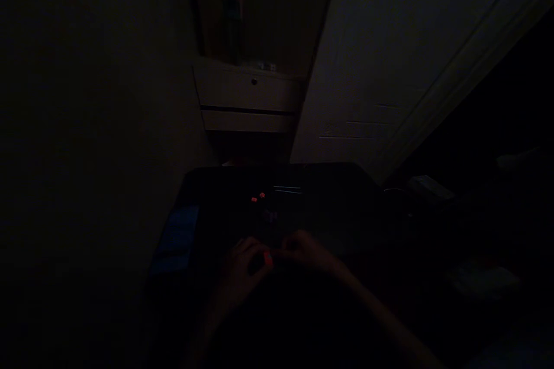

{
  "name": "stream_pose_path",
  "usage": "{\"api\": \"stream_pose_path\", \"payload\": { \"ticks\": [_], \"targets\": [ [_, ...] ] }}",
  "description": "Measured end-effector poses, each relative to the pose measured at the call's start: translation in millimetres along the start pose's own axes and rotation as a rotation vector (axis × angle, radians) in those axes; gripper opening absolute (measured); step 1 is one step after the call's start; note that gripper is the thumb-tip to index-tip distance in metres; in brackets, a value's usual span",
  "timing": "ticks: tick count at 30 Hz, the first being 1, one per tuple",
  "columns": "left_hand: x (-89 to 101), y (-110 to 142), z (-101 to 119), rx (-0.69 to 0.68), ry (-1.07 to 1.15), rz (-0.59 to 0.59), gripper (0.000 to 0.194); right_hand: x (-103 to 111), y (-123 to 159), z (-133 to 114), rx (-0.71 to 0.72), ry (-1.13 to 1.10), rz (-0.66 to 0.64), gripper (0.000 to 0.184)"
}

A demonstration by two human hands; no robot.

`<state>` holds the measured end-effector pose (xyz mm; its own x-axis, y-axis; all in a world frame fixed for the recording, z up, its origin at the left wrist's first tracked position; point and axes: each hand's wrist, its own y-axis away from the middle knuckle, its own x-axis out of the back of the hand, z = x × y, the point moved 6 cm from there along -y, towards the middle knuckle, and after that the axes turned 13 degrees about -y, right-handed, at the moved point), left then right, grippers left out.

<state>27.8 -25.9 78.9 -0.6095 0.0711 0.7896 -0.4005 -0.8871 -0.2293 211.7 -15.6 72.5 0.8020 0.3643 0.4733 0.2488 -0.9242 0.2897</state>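
The scene is very dark. My left hand (244,265) is closed, with a small bright red-orange piece (268,258) pinched between thumb and fingers. From the right, my right hand (302,248) comes up close to that piece with its fingers curled together; whether it grips something is hidden. Beyond the hands, a small dim greyish piece (270,217) lies on the dark table (329,202). Farther back are two small red-orange pieces (254,199), and to their right two thin pale rods (288,190) lie side by side.
A flat blue item (176,239) lies at the table's left edge. Behind the table stands a drawer unit (251,92) with a round lock, a bag-like item (219,11) above it. A pale panel (372,69) rises at the back right. A pale box-like object (430,187) sits at right.
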Motion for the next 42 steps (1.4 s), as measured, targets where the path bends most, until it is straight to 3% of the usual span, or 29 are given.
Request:
{"api": "stream_pose_path", "payload": {
  "ticks": [10, 15, 20, 26, 30, 33, 37, 42],
  "targets": [
    [-1.1, 1.2, -0.9, -0.017, 0.016, 0.025, 0.012, -2.6, -3.0, 4.2, -0.005, -0.134, -0.114, 0.044],
    [-1.5, 0.0, -1.3, 0.013, 0.009, 0.005, 0.011, -2.7, -0.1, 6.3, 0.079, -0.163, -0.154, 0.042],
    [-2.7, 1.3, -3.2, 0.019, 0.003, 0.023, 0.015, -0.1, 13.3, -1.7, 0.259, -0.08, -0.08, 0.037],
    [-3.7, 2.7, -2.8, 0.024, -0.002, -0.011, 0.014, -4.5, 22.1, -14.4, 0.123, 0.407, 0.106, 0.022],
    [-4.0, 3.0, -3.8, 0.032, 0.0, 0.004, 0.019, -6.4, 28.8, -30.9, 0.094, 0.563, 0.15, 0.02],
    [-4.9, 3.1, -3.7, 0.021, 0.0, 0.007, 0.017, -6.3, 32.1, -34.1, 0.141, 0.512, 0.215, 0.028],
    [-4.3, 3.1, -3.0, 0.026, -0.019, 0.014, 0.016, -5.8, 29.3, -18.7, 0.096, 0.356, 0.292, 0.039],
    [-4.4, 3.2, -2.2, 0.031, -0.038, -0.005, 0.019, -6.2, 23.4, -10.0, 0.073, 0.255, 0.293, 0.04]
  ]
}}
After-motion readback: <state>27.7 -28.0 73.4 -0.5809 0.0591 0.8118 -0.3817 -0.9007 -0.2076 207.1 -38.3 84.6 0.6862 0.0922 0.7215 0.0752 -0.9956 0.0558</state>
